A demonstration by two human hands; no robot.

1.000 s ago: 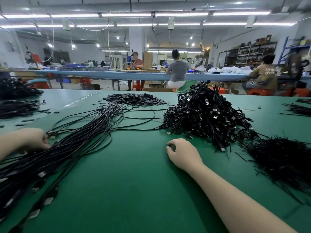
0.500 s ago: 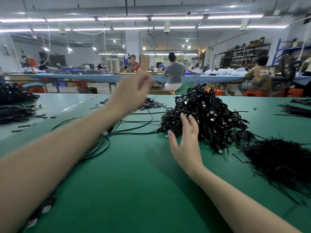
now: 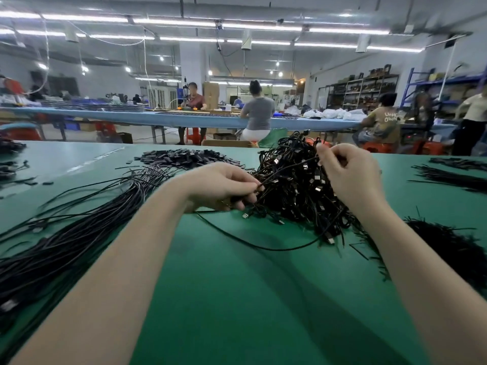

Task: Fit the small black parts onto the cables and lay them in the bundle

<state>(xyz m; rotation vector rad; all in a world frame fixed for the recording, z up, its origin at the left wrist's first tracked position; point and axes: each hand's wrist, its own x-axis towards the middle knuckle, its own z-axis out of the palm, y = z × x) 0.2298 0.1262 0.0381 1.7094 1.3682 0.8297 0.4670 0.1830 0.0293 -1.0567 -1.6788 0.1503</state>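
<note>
Both hands' grip on cable, beside pile

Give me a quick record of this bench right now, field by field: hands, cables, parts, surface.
left hand: pinches a cable at the tangled heap's near left edge
right hand: pinches a cable strand, raised over the heap
tangled heap: centre, metal plugs showing
straight bundle: left, laid lengthwise
small black parts: pile behind the bundle
table: green
</note>
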